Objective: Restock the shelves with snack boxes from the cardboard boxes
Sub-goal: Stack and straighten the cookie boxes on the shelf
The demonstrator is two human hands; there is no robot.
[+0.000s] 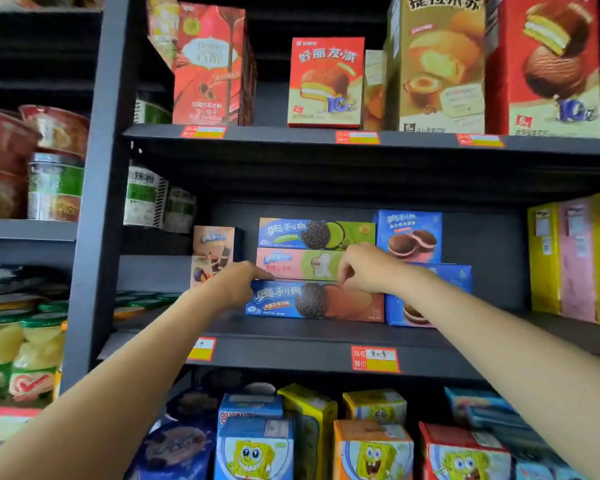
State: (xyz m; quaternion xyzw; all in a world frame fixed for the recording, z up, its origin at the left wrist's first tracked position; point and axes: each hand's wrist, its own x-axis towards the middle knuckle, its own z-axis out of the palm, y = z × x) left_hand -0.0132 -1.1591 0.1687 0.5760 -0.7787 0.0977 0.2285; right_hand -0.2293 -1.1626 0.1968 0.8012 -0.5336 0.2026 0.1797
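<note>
Both hands square up a stack of cookie boxes on the middle shelf (291, 332).

The stack (314, 268) sits three high; best to push the bottom box (314, 301) back flush under the two above, keeping it level. Left hand (238, 284) rests flat and open against its left end, gripping nothing. Right hand (368, 268) curls loosely, fingertips on the box's top edge, arm stretched forward.

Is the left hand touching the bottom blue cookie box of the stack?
Touching. The head view shows the left hand pressed against the left end of the bottom cookie box, with no gap visible.
</note>
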